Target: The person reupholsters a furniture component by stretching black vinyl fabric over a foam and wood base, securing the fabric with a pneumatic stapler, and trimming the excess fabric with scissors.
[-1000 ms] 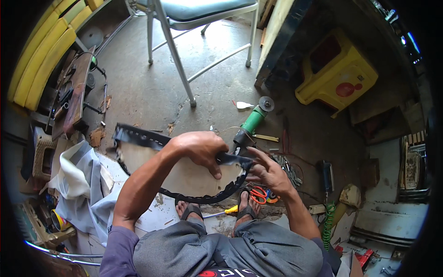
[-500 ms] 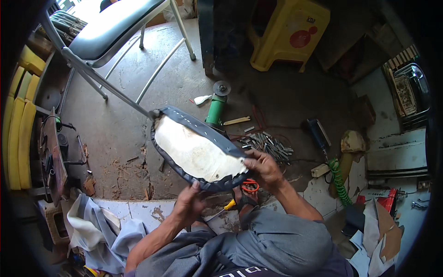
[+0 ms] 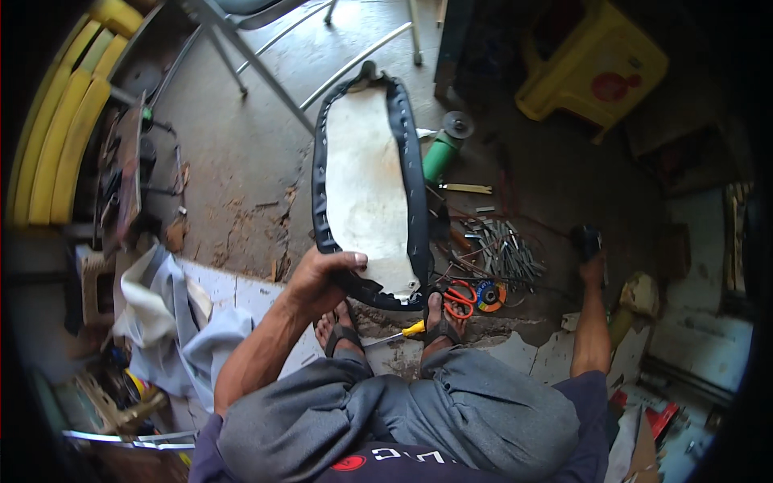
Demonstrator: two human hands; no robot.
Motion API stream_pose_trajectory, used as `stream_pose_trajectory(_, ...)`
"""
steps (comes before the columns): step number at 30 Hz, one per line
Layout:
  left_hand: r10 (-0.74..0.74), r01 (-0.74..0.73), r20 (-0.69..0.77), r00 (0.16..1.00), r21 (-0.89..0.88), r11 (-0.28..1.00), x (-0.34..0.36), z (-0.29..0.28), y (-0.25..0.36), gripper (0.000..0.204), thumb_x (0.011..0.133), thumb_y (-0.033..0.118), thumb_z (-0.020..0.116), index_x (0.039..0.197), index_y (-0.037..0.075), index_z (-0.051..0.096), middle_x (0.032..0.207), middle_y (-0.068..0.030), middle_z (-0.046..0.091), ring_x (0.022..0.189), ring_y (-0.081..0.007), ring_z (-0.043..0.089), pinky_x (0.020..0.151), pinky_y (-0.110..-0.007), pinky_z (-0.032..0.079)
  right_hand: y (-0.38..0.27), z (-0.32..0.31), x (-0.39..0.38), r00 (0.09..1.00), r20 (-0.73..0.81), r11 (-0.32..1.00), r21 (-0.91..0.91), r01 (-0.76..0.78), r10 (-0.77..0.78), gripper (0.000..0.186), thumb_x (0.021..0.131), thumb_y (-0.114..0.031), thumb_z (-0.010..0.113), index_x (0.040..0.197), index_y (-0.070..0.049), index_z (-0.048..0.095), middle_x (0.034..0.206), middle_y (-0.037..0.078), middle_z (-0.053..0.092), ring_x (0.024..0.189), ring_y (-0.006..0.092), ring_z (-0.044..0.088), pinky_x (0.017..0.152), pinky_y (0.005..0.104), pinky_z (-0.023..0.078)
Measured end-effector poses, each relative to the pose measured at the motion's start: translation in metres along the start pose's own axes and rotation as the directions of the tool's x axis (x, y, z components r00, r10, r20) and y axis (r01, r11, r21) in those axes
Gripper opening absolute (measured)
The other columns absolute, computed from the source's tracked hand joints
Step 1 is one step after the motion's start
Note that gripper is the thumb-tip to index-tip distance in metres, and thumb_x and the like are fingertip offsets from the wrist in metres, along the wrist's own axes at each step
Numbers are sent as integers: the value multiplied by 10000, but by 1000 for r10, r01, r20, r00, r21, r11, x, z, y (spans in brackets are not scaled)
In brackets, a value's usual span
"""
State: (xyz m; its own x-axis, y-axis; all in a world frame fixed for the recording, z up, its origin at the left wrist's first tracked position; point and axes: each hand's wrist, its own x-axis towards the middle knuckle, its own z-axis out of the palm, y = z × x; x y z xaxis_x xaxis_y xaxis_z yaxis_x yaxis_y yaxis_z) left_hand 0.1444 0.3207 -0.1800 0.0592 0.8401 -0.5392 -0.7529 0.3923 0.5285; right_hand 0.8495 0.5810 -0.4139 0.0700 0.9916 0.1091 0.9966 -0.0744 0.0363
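Note:
My left hand (image 3: pixel 322 278) grips the near end of a padded chair panel (image 3: pixel 366 177), its thumb lying on the pale board and the fingers out of sight beneath. Black vinyl is folded over the panel's rim, with staples along its long edges; at the far end a flap sticks up loose. Out to the right, my right arm is stretched to a dark air staple gun (image 3: pixel 586 237) on the floor. My right hand (image 3: pixel 593 268) is closed round it, though the fingers are small and dim there.
Beyond the panel lie a green angle grinder (image 3: pixel 441 153) and a heap of metal strips (image 3: pixel 507 249). Orange-handled scissors (image 3: pixel 459 299) and a yellow-handled screwdriver (image 3: pixel 412 328) are by my feet. Grey cloth (image 3: pixel 181 314) lies left, a yellow stool (image 3: pixel 592 72) stands far right, a folding chair (image 3: pixel 258 48) far left.
The panel has swung from slanting across to pointing away from me. My right hand has let go of it and moved right to the staple gun; my left still holds its near end.

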Motion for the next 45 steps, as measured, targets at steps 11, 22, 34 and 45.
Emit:
stream_pose_trajectory(11, 137, -137, -17, 990, -8, 991, 0, -4, 14, 589, 826, -28, 708, 1379, -113, 525, 1197, -183, 707, 1022, -274, 734, 975, -442, 597, -217, -210, -65, 903, 322, 754, 657, 3, -285, 444, 831, -352, 797, 1078, 8, 715, 1010, 212, 759, 882, 355, 734, 843, 479, 551)
stream_pose_trajectory(22, 141, -142, -17, 990, -40, 989, 5, -9, 14, 635, 827, -39, 693, 1423, -118, 489, 1311, -220, 665, 1166, -313, 692, 1068, -450, 545, -355, -319, -156, 421, -104, 145, 843, 518, -901, 554, 757, -263, 885, 1193, 44, 734, 963, 173, 782, 811, 290, 786, 756, 357, 637)
stream_pose_trajectory(34, 123, -123, 25, 992, -7, 992, -1, 8, 14, 603, 826, 5, 736, 1383, -101, 529, 1210, -169, 689, 1117, -271, 694, 1038, -434, 551, -368, -319, -156, 352, -40, 202, 757, 621, -935, 577, 726, -353, 910, 1127, 22, 735, 861, 134, 761, 721, 271, 759, 654, 358, 613)
stream_pose_trajectory(45, 106, -107, 9, 994, 54, 993, -1, 5, 12, 663, 796, 9, 737, 1401, -124, 504, 1232, -221, 680, 1099, -305, 706, 1015, -456, 569, -367, -324, -151, 377, -96, 183, 748, 638, -921, 551, 727, -340, 913, 1109, 13, 730, 798, 121, 737, 688, 268, 746, 614, 359, 596)
